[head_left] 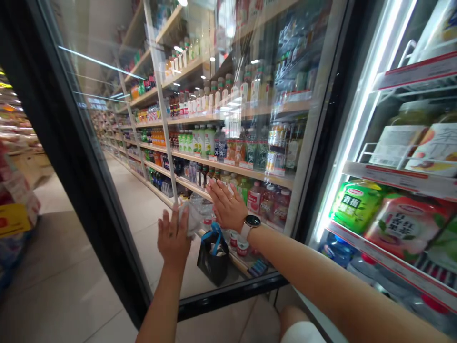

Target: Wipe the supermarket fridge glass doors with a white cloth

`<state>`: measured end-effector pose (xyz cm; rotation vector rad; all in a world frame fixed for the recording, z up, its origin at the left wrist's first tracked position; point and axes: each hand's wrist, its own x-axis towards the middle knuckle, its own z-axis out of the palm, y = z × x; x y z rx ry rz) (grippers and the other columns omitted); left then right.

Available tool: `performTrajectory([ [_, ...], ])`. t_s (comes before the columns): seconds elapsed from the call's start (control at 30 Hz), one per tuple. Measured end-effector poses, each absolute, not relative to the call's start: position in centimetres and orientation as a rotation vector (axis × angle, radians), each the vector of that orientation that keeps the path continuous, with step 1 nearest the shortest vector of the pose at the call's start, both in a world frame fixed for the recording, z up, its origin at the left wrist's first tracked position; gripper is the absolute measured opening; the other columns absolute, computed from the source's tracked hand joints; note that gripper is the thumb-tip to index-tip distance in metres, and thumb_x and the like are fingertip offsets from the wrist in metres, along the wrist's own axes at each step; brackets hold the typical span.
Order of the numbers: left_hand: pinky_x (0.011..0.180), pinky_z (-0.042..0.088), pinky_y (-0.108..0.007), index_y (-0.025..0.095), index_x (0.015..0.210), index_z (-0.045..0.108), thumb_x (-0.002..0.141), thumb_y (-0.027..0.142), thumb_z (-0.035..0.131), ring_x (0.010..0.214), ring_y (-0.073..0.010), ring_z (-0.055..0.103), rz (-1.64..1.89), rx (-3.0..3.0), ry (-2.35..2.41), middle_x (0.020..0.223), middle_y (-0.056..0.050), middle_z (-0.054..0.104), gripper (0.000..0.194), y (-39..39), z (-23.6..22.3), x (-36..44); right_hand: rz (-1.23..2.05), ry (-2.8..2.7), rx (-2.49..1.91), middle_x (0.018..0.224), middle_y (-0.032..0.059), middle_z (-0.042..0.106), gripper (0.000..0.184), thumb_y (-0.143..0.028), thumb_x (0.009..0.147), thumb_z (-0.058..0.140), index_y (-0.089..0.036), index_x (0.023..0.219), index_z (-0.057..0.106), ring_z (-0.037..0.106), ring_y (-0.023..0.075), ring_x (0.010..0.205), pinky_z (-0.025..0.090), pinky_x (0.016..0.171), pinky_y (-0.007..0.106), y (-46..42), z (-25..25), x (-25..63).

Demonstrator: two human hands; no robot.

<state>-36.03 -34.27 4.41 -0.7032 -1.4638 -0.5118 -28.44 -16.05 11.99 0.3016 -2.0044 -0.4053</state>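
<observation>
A glass cooler door [228, 102] with a dark frame stands swung open in front of me. My left hand [174, 236] is flat at the lower part of the pane, fingers spread and pointing up. A crumpled whitish cloth [193, 218] shows beside its fingers; whether the hand presses on it I cannot tell. My right hand [227, 205] is also flat toward the glass, slightly higher and to the right, its fingers stretched out and nothing in its grasp. A watch [253, 221] with a pale strap sits on the right wrist.
Through the glass a black bag [213, 262] with blue handles stands on the floor by shelves of bottled drinks [200, 140]. Right of the door, lit cooler shelves [400, 176] hold large bottles and green and red drink packs [357, 205]. A tiled floor [71, 267] extends left.
</observation>
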Motion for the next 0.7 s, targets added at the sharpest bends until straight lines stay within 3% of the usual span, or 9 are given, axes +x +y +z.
performTrajectory([
  [0.23, 0.113, 0.027, -0.058, 0.016, 0.144, 0.035, 0.089, 0.02, 0.043, 0.142, -0.0316, 0.022, -0.767, -0.328, -1.483, 0.151, -0.014, 0.034, 0.055, -38.6, 6.2, -37.7, -0.43, -2.028, 0.279, 0.154, 0.0078, 0.031, 0.064, -0.025, 0.09, 0.041, -0.016, 0.151, 0.022, 0.021, 0.022, 0.144, 0.008, 0.119, 0.044, -16.1, 11.9, -28.4],
  [0.43, 0.114, 0.029, -0.052, 0.016, 0.145, 0.034, 0.088, 0.017, 0.044, 0.14, -0.0288, 0.031, -0.856, -0.38, -1.424, 0.148, -0.015, 0.039, 0.057, -35.3, 5.5, -36.5, -0.437, -1.968, 0.294, 0.153, 0.0082, 0.033, 0.061, -0.025, 0.091, 0.039, -0.012, 0.149, 0.025, 0.017, 0.0201, 0.145, 0.004, 0.119, 0.042, -16.1, 12.1, -28.3],
  [0.7, 0.114, 0.033, -0.042, 0.02, 0.143, 0.037, 0.092, 0.016, 0.037, 0.139, -0.0217, 0.032, -0.669, -0.722, -1.523, 0.142, -0.011, 0.048, 0.051, -31.1, 2.1, -34.5, -0.406, -1.952, 0.313, 0.151, 0.0119, 0.036, 0.061, -0.023, 0.092, 0.038, -0.011, 0.15, 0.023, 0.022, 0.0219, 0.144, 0.008, 0.118, 0.044, -15.7, 11.8, -28.4],
])
